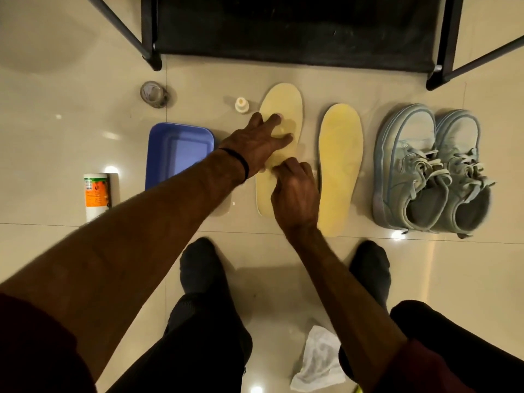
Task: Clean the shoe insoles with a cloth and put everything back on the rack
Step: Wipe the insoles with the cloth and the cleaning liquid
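Two pale yellow insoles lie side by side on the tiled floor, the left insole (281,101) under both my hands and the right insole (340,165) bare. My left hand (255,146) lies flat on the left insole's middle with its fingers spread. My right hand (295,194) rests on the same insole just below, fingers curled down; whether anything is under them is hidden. A crumpled white cloth (319,361) lies on the floor between my legs, apart from both hands. A pair of light blue sneakers (425,171) stands right of the insoles. The black rack (297,29) is at the top.
A blue plastic tub (178,148) sits left of the insoles. A white and orange bottle (96,194) lies on its side further left. A small white bottle (242,104) and a clear round container (153,94) stand near the rack's leg. My socked feet (201,265) are below.
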